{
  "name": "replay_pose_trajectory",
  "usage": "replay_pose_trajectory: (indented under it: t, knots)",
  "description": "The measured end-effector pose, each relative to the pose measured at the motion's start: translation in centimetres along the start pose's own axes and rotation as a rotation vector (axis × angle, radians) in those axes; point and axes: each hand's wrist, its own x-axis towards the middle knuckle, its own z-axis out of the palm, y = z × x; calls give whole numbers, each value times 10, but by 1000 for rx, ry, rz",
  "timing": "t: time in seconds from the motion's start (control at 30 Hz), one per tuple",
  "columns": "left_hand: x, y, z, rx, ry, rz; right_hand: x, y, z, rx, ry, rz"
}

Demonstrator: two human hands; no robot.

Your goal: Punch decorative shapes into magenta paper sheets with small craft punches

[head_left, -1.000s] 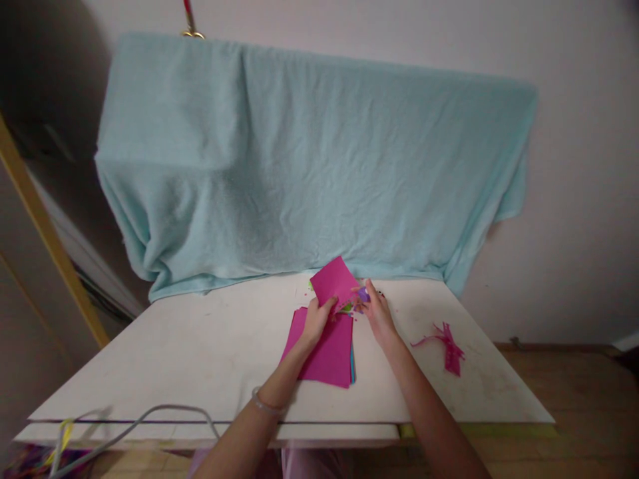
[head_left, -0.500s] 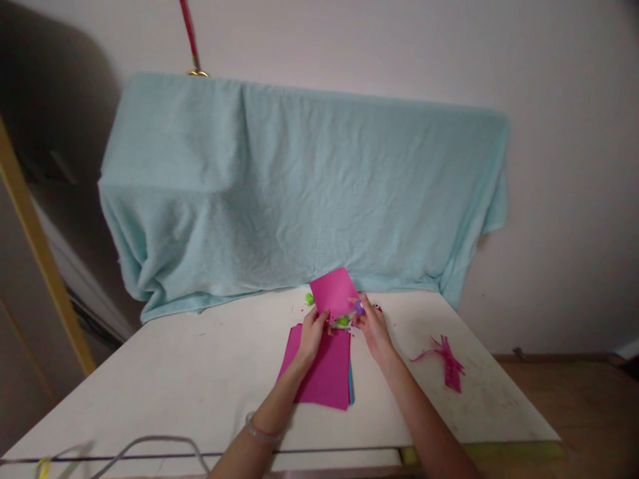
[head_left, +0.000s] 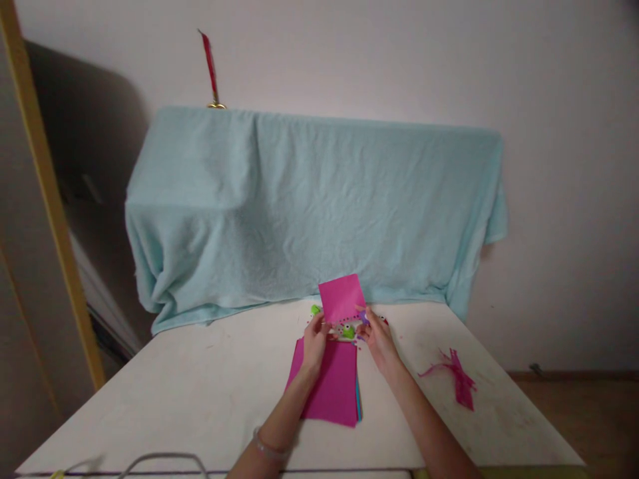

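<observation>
A square of pink paper (head_left: 343, 296) is held up over the table, with a row of small holes along its lower edge. My left hand (head_left: 315, 339) pinches its lower left corner. My right hand (head_left: 375, 334) is closed around a small purple punch (head_left: 364, 317) at the paper's lower right corner; the fingers partly hide it. Between my hands lies a green frog-like punch (head_left: 348, 330) with round eyes, amid tiny pink paper bits. Under my left wrist is a stack of coloured paper (head_left: 332, 389), magenta on top and blue showing at the right edge.
Another green piece (head_left: 315, 310) lies behind my left hand, and a red one (head_left: 383, 320) sits beyond my right. Shredded magenta strips (head_left: 462, 380) lie on the right of the white table (head_left: 200, 392). A pale blue cloth (head_left: 319, 206) covers something along the back. A grey cable (head_left: 164, 456) loops at the front.
The camera view has tilted up a little, so everything sits lower. The pink square has turned more upright, and its row of holes now shows clearly. Both hands keep their holds.
</observation>
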Motion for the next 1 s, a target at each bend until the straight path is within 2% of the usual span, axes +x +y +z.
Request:
replay_pose_trajectory:
  t: [0.3, 0.6, 0.8, 1.0]
  knots:
    - [0, 1, 2, -254, -67, -26, -2, -1, 3, 14, 4, -3]
    - [-6, 10, 8, -186, -80, -15, -4, -7, 6, -9, 19, -14]
    - [-11, 19, 12, -111, -199, -46, -4, -7, 5, -18, -1, -16]
    - [-19, 27, 18, -58, -196, -79, -5, -7, 6, -56, 4, -16]
